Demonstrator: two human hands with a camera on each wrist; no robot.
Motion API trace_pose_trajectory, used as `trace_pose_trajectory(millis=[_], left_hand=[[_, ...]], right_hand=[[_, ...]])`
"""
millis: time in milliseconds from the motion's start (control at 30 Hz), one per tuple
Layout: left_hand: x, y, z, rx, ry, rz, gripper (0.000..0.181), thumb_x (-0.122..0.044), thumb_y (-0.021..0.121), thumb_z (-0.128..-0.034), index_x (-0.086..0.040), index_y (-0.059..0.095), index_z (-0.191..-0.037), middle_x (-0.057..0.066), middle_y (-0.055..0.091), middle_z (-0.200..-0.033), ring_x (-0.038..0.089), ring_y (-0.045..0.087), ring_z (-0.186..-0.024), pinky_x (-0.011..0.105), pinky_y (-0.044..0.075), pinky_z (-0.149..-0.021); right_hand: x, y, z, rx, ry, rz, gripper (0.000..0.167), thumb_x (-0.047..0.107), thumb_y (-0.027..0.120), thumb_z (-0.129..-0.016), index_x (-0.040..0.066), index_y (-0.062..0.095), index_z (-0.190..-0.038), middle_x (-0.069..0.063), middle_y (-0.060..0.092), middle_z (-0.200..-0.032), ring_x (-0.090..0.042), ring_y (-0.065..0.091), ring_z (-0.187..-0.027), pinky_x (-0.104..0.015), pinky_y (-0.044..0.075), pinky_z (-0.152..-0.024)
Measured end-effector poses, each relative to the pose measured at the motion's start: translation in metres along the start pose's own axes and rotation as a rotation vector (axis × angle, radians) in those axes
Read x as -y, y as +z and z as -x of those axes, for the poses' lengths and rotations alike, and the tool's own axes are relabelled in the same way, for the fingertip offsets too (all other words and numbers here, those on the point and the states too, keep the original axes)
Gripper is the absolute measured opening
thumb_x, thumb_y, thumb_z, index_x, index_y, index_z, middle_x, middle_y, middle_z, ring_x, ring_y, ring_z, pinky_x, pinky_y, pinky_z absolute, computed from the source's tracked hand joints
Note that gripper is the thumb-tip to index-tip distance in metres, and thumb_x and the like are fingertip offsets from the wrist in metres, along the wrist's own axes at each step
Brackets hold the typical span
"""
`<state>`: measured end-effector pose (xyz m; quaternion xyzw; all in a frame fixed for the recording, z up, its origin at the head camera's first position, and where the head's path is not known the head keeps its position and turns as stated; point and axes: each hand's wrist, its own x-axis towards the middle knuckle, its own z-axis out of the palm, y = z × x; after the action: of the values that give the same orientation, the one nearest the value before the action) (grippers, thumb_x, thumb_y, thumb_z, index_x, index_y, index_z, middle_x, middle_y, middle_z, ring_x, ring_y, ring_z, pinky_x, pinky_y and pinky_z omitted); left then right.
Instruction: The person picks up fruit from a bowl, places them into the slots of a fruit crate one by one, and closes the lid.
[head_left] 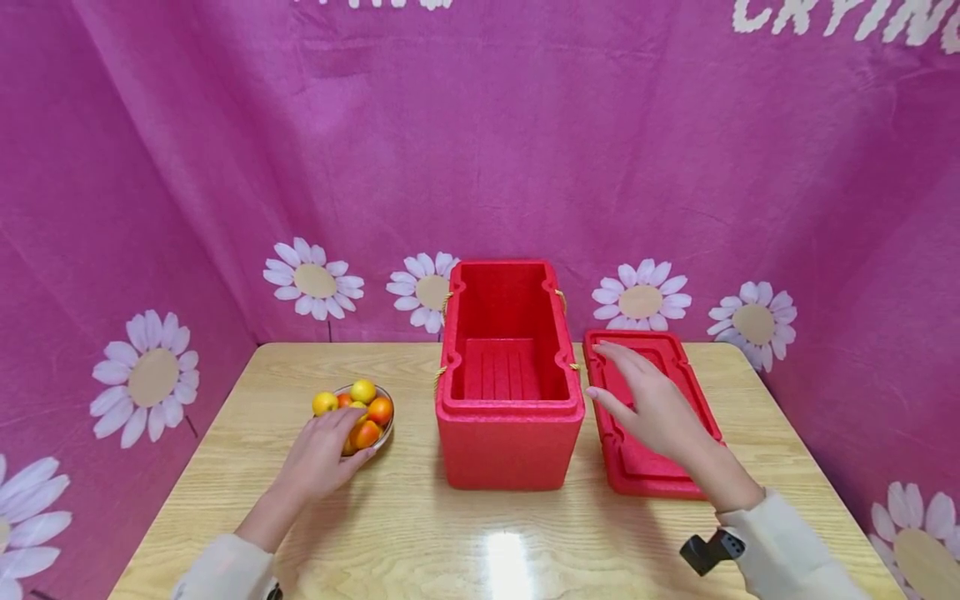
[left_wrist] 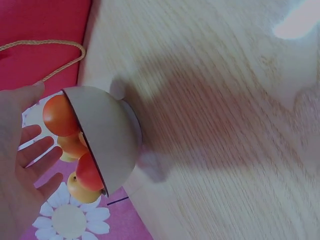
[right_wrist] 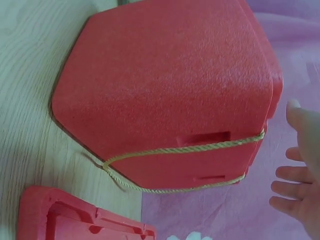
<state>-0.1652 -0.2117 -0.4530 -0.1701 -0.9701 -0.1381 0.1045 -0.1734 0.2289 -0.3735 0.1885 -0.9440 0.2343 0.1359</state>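
Observation:
My left hand (head_left: 322, 454) hovers over the near-left side of a bowl (left_wrist: 107, 130) of small fruit. Yellow fruit (head_left: 363, 391) and orange-red fruit (head_left: 380, 410) fill it up to the rim. In the left wrist view the fingers are spread above the fruit and hold nothing. My right hand (head_left: 660, 412) is held in the air with fingers extended and thumb apart, over a red lid (head_left: 637, 471). Just left of that hand stands an uncovered red foam box (head_left: 510, 454); its visible interior holds nothing.
Yellow rope handles (right_wrist: 200, 148) hang on the box's sides. All of this stands on a light wooden table (head_left: 420, 533). A purple curtain (head_left: 495, 142) with white flowers closes off the back and both sides.

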Motion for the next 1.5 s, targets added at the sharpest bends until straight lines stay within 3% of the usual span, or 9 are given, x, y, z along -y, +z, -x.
trace_pose_trajectory(millis=[267,600,800,1167,1500], left_hand=[[0.0,0.002,-0.003,-0.005,-0.001,-0.014,0.051,-0.029,0.073,-0.0831,-0.001,0.058,-0.123,0.015,0.064,-0.12,0.035,0.057,-0.115,0.053,0.044,-0.099],[-0.002,0.003,-0.006,-0.018,0.045,-0.074,0.042,-0.023,0.075,-0.0814,-0.001,0.061,-0.114,0.013,0.065,-0.109,0.031,0.06,-0.105,0.049,0.047,-0.094],[-0.003,0.005,-0.007,-0.012,0.043,-0.111,0.039,-0.022,0.075,-0.0808,-0.001,0.062,-0.11,0.012,0.065,-0.103,0.028,0.062,-0.097,0.047,0.05,-0.089],[-0.005,0.005,-0.011,-0.056,0.085,-0.138,0.037,-0.02,0.079,-0.0765,-0.001,0.062,-0.103,0.01,0.064,-0.092,0.024,0.061,-0.083,0.042,0.055,-0.077],[-0.004,0.006,-0.011,-0.056,0.089,-0.144,0.037,-0.02,0.081,-0.0743,-0.001,0.062,-0.1,0.009,0.064,-0.091,0.023,0.061,-0.082,0.041,0.055,-0.077]], right_hand=[[0.013,-0.002,-0.003,0.135,-0.07,-0.024,0.078,0.043,0.071,-0.083,0.018,0.036,-0.148,-0.01,0.034,-0.155,-0.034,0.038,-0.14,-0.053,0.051,-0.095],[0.023,-0.001,-0.009,0.164,-0.165,0.03,0.074,0.038,0.072,-0.084,0.014,0.04,-0.146,-0.01,0.035,-0.155,-0.032,0.039,-0.139,-0.046,0.052,-0.096],[0.025,-0.002,-0.01,0.186,-0.168,0.045,0.073,0.039,0.071,-0.084,0.013,0.041,-0.146,-0.011,0.036,-0.154,-0.032,0.04,-0.139,-0.044,0.054,-0.093],[0.026,-0.002,-0.009,0.238,-0.133,0.041,0.079,0.042,0.069,-0.085,0.011,0.034,-0.149,-0.012,0.032,-0.156,-0.034,0.039,-0.14,-0.043,0.054,-0.093],[0.025,-0.002,-0.008,0.25,-0.138,0.064,0.081,0.044,0.068,-0.085,0.012,0.032,-0.15,-0.011,0.031,-0.157,-0.032,0.034,-0.143,-0.041,0.054,-0.092]])
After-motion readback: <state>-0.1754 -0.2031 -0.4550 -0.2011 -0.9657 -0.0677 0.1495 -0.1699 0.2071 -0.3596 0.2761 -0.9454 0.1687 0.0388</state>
